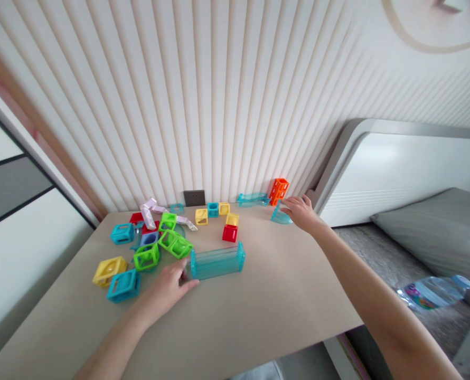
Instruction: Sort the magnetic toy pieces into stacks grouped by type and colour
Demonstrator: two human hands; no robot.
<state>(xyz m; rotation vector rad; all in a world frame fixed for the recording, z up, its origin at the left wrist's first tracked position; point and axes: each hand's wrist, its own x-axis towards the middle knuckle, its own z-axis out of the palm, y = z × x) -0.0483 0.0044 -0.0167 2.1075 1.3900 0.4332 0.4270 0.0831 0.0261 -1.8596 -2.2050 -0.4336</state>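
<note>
Two hands show: the left hand grips the end of a long translucent teal plastic trough on the beige tabletop. The right hand, fingers spread, touches a small curved translucent teal plastic piece well right of that trough.

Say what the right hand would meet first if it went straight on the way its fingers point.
Probably the small clear teal piece at the fingertips of the right hand; the orange block stands just behind.
</note>
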